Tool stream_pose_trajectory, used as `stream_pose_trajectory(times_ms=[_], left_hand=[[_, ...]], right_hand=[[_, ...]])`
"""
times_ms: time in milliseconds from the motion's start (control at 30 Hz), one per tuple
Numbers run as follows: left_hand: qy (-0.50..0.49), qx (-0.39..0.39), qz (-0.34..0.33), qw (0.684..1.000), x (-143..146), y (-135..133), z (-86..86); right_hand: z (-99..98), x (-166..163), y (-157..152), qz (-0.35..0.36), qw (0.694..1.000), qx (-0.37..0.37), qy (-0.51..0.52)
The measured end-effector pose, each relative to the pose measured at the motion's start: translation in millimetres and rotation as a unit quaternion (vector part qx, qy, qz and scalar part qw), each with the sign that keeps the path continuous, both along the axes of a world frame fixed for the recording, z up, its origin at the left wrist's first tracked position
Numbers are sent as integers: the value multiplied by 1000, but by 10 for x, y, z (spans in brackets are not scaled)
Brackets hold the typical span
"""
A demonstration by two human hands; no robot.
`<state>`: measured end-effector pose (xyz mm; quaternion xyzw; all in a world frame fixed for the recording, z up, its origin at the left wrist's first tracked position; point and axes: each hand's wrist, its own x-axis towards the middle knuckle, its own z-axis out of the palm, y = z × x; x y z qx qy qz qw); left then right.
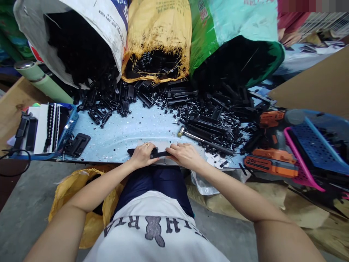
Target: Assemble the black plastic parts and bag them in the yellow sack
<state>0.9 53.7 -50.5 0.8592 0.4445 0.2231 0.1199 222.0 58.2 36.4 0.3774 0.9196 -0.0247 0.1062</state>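
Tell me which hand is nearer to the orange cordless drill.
The right hand. It grips the black part, with the drill well off to its right. The left hand, on the same part, is farther left, beyond the right hand.

Black part (161, 154), light-blue tabletop (128, 127)

Item count by kind
Wearer's hands (143, 154): 2; back sacks (160, 27): 3; floor sack (64, 198): 1; green flask (45, 82): 1; drill (271, 135): 1.

A pale green flask (45, 80) sits at left, a cardboard panel (313, 82) at right, a red sleeve (292, 22) beyond.
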Motion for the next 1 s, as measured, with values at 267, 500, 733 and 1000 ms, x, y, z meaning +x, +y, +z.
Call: stream_pose_trajectory(times_ms=[267,500,733,1000], left_hand=[[54,-85,-3,995,69,182,88],[113,-54,340,932,-388,1407,238],[94,-55,312,944,-418,1351,139],[-298,-70,264,915,-498,29,109]], right_hand=[[-391,207,154,13,995,-30,93],[-683,393,257,10,989,2,150],[-545,138,1212,-172,971,131,100],[-523,-66,1438,-179,959,93,197]])
